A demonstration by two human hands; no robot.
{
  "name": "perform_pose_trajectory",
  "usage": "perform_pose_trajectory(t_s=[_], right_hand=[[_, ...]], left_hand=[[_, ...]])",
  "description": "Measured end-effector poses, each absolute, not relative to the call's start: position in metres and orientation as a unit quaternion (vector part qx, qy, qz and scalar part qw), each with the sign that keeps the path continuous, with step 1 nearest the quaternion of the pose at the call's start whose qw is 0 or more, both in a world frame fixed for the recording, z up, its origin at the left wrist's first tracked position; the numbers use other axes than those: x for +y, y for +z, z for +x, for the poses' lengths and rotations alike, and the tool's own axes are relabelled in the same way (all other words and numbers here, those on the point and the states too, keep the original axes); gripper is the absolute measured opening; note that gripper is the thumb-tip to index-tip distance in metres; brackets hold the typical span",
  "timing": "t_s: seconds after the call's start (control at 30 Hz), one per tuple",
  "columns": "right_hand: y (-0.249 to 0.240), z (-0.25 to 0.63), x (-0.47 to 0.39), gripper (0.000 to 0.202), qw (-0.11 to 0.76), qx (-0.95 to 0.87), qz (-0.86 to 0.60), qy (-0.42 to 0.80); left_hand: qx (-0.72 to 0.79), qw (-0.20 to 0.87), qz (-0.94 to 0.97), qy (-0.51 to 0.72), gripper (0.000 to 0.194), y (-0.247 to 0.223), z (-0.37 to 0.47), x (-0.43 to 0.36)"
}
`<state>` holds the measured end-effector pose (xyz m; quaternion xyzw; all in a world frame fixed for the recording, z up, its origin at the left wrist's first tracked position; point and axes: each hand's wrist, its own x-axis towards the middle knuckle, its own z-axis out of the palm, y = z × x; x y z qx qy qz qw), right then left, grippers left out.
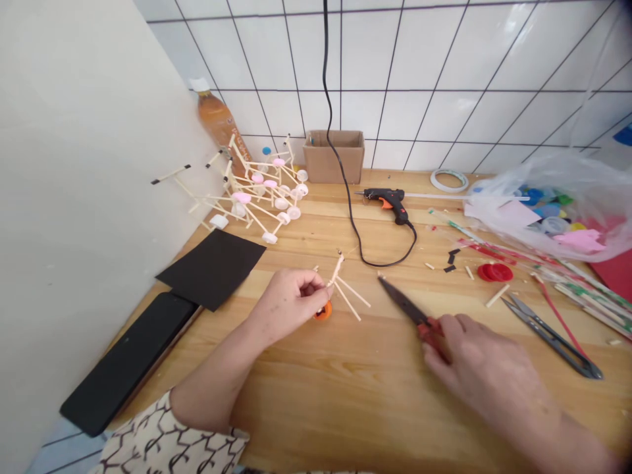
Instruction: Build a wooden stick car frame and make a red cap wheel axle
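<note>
Hands low over wooden worktop [306,395]. Left hand [289,299] pinched shut on small stick frame [343,286], thin sticks fanning right, orange cap [323,311] just under fingertips. Right hand [474,362] closed around red handles of scissors [402,301], blades pointing up-left toward frame, apart from it. Glue gun [388,197] behind, black cord looping. Finished stick models [261,194] piled at back left. Grey snips [553,336] lying right of hand.
</note>
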<state>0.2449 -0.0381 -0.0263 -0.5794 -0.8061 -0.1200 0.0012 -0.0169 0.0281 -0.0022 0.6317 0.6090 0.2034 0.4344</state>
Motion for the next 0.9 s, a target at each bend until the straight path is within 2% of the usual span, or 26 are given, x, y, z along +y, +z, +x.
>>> perform_pose_trajectory(t_s=[0.13,0.2,0.33,0.43,0.5,0.6,0.9], right_hand=[[-0.025,0.277,-0.018,0.023,-0.077,-0.733,-0.667,-0.107],[-0.023,0.288,-0.012,0.028,-0.084,-0.704,-0.698,-0.101],[-0.021,0.284,-0.016,0.028,-0.024,-0.703,-0.705,-0.092],[-0.024,0.262,-0.026,0.020,0.040,-0.760,-0.648,-0.029],[-0.027,0.248,-0.029,0.015,0.042,-0.798,-0.601,-0.002],[-0.029,0.237,-0.028,0.012,0.016,-0.805,-0.593,0.000],[-0.022,0.260,-0.015,0.025,-0.085,-0.720,-0.686,-0.057]], left_hand=[[0.595,0.430,0.650,0.199,0.025,-0.007,-0.014,0.027],[0.590,0.432,0.652,0.199,0.025,-0.009,-0.013,0.027],[0.587,0.430,0.653,0.209,0.025,-0.011,-0.013,0.028],[0.586,0.419,0.662,0.207,0.024,-0.011,-0.013,0.029],[0.586,0.414,0.666,0.202,0.024,-0.010,-0.013,0.029],[0.589,0.410,0.670,0.191,0.024,-0.008,-0.012,0.030],[0.586,0.351,0.714,0.153,0.026,-0.007,-0.011,0.032]])
